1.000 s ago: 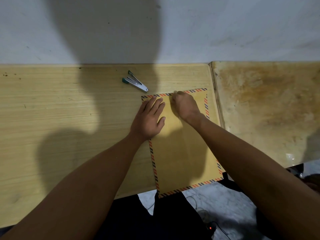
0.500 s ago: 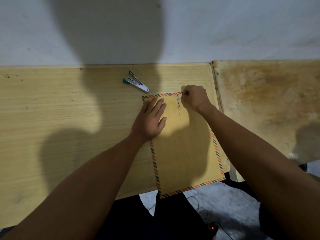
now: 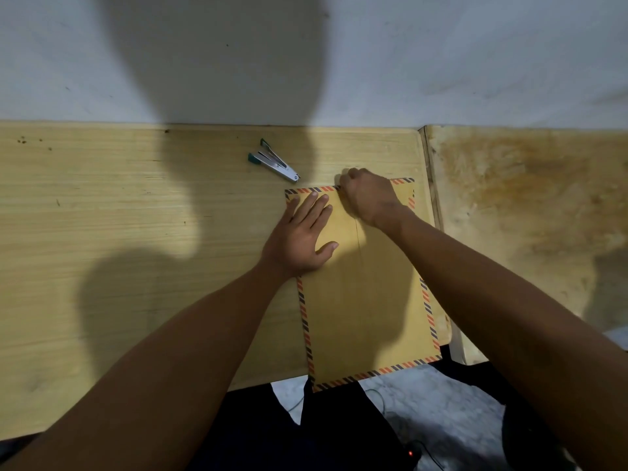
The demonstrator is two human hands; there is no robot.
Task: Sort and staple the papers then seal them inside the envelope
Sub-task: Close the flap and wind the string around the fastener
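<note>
A brown envelope with a striped red and dark border lies flat at the table's right end, its near edge hanging over the table edge. My left hand presses flat on its upper left part, fingers spread. My right hand is curled into a loose fist at the middle of the envelope's top edge, fingertips pinched there; what they pinch is hidden. A small silver and green stapler lies on the table just beyond the envelope's top left corner. No loose papers are visible.
The light wooden table stretches to the left, backed by a white wall. A second, stained tabletop adjoins on the right. Below the near edge are dark clothing, a grey floor and a cable with a red light.
My right hand lifted off the envelope's centre to its top edge, briefly uncovering the metal clasp, then closed in over that spot. My left hand has stayed flat in place.
</note>
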